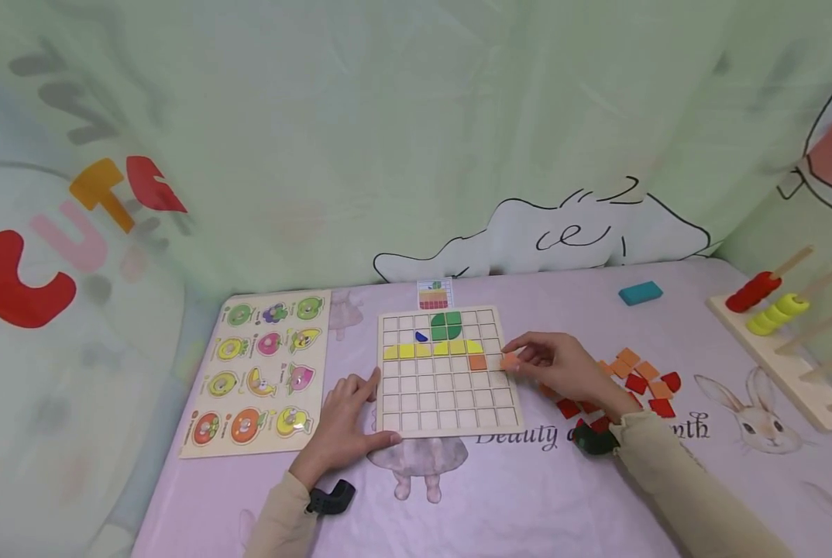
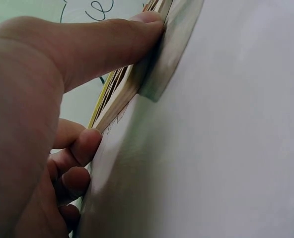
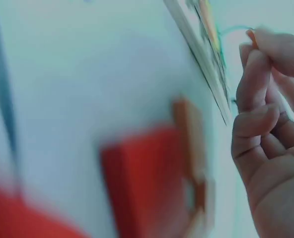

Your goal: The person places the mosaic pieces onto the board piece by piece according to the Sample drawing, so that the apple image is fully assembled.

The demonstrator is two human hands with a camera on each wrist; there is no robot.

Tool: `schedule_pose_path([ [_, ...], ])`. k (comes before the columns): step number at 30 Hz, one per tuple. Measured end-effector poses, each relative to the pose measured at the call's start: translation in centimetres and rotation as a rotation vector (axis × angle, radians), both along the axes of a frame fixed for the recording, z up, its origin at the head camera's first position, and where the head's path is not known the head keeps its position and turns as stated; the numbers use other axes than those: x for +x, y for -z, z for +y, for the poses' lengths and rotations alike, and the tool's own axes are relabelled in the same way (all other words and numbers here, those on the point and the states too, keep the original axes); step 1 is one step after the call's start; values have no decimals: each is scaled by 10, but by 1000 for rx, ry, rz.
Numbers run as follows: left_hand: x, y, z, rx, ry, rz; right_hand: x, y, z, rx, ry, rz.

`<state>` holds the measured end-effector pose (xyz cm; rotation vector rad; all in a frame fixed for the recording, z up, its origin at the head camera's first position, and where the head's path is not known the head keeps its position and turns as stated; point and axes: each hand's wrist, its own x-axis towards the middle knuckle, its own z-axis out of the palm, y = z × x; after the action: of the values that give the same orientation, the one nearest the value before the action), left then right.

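A square wooden grid board (image 1: 426, 403) lies on the table. On it are green leaf-shaped tiles (image 1: 447, 326), a small blue piece (image 1: 421, 336), a row of yellow tiles (image 1: 423, 349) and one orange square (image 1: 477, 362). My left hand (image 1: 345, 418) holds the board's near left corner, thumb along the near edge and fingertips against the left side. Between thumb and fingertips my right hand (image 1: 562, 364) pinches an orange tile (image 1: 510, 362), right at the board's right edge. In the right wrist view only a sliver of that tile (image 3: 252, 37) shows.
Loose red and orange tiles (image 1: 637, 382) lie to the right, partly behind my right forearm. A pattern card (image 1: 434, 294) sits behind the board. Left is a fruit puzzle board (image 1: 256, 364); far right, a wooden peg rack (image 1: 799, 372) with beads. A teal block (image 1: 641, 292) lies behind the tiles.
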<state>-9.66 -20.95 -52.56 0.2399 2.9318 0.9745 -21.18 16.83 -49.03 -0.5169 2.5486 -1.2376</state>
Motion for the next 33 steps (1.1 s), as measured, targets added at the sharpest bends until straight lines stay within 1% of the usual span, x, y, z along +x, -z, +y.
schedule_pose_path([
  [3, 0, 0, 0, -1, 4, 1, 4, 5, -11, 7, -8, 12],
  [6, -1, -1, 1, 2, 6, -7, 6, 9, -20, 30, -24, 52],
  [11, -1, -1, 1, 1, 1, -27, 6, 8, -32, 55, -59, 115],
  [16, -1, -1, 1, 3, 8, -8, 5, 4, -38, 82, -74, 106],
  [19, -2, -2, 2, 7, 15, 8, 5, 1, -38, 94, -63, 83],
  [22, -2, -1, 1, -1, 16, 18, 4, 2, -36, 106, -52, 74],
  [25, -2, -2, 0, -9, 12, 10, 2, 5, -34, 108, -57, 85],
  [29, -1, -1, 0, -8, 9, 6, 1, 8, -36, 106, -87, 114],
  [33, 0, 0, -1, 9, 10, 13, 1, 5, -40, 115, -107, 144],
])
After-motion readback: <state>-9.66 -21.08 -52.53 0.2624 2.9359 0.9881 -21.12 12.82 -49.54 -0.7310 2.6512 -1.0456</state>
